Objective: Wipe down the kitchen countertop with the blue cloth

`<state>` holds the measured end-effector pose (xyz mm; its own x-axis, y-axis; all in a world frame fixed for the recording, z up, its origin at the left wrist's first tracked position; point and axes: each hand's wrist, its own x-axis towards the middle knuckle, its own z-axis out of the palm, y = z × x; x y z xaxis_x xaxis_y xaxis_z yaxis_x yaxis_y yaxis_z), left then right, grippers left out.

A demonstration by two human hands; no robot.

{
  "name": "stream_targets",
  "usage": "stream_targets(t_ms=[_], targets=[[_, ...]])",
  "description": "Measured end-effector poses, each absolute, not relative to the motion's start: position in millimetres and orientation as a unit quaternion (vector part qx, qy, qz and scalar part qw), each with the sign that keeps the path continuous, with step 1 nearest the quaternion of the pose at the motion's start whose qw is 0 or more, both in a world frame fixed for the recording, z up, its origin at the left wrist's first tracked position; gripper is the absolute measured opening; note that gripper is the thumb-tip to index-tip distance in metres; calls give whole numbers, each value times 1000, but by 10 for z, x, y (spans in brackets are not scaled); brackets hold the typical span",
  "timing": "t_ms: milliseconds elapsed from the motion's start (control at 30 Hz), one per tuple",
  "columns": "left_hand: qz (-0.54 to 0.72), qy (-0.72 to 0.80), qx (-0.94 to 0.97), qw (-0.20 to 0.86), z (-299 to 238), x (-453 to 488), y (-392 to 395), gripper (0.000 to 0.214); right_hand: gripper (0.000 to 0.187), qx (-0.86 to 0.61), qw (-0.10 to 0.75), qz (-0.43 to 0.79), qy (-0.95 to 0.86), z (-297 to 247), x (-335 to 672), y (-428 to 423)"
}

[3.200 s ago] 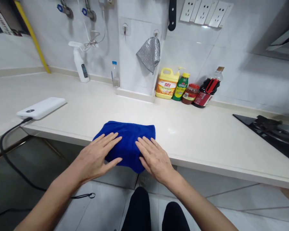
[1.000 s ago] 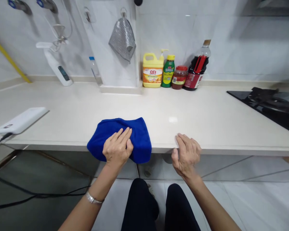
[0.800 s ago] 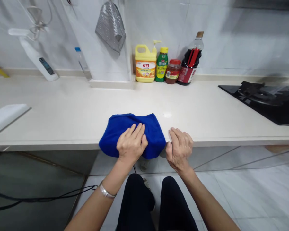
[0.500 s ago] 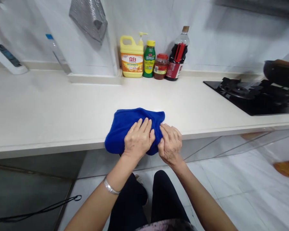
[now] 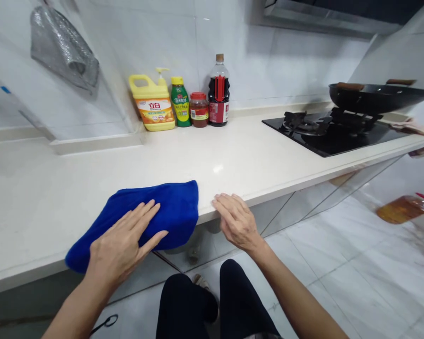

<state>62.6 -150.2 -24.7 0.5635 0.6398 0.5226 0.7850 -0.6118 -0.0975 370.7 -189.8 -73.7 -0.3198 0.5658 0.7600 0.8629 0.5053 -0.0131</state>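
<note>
A folded blue cloth (image 5: 162,207) lies at the front edge of the cream countertop (image 5: 254,160), partly hanging over it. My left hand (image 5: 122,245) lies flat on the cloth with fingers stretched out. My right hand (image 5: 235,221) rests at the counter's edge just right of the cloth, fingers extended and a little apart from the fabric, holding nothing.
Against the tiled wall stand a yellow detergent jug (image 5: 151,106), a green bottle (image 5: 180,101), a red jar (image 5: 198,109) and a dark sauce bottle (image 5: 219,92). A black gas hob (image 5: 332,132) with a wok (image 5: 374,96) is at the right. A grey mesh cloth (image 5: 65,49) hangs upper left.
The view has swung right, bringing the hob and wok into sight. My left hand has flattened on the cloth. My right hand has left the cloth's corner and rests at the counter edge.
</note>
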Motion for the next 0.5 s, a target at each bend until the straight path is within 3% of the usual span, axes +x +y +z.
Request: stream_targets(t_ms=[267, 400, 500], targets=[[-151, -369, -900, 174, -104, 884, -1298, 76, 61, -551, 456, -204, -669, -843, 4277, -2106], [-133, -368, -911, 130, -107, 1189, -1195, 79, 56, -531, 545, -155, -630, -1051, 4263, -2449], [-112, -364, -920, 95, -103, 1508, -1129, 80, 54, -525, 563, -122, -627, -1319, 4219, -2726]])
